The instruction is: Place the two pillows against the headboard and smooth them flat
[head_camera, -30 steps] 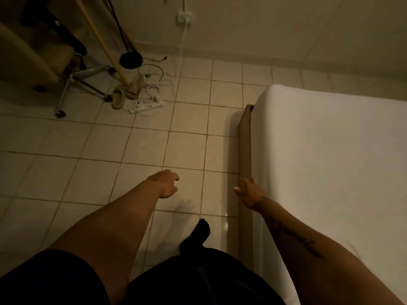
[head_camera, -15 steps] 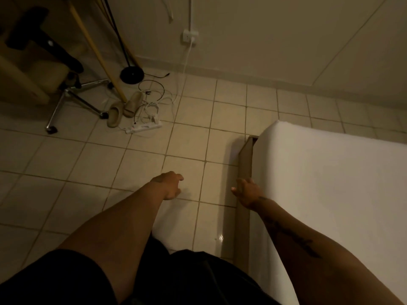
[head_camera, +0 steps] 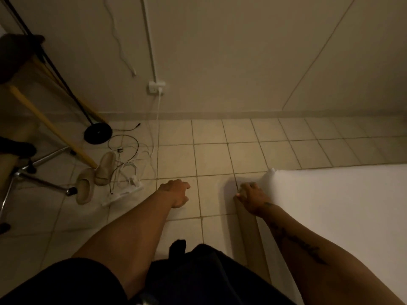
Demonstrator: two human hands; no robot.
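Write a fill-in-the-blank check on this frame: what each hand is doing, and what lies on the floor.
1. The right hand rests at the corner of the white-sheeted ____.
2. The left hand hangs over the tiled floor and holds ____.
3. A pair of beige ____ lies by the white power strip.
4. The strip's white cable runs up to a wall ____.

Missing words: mattress; nothing; slippers; socket
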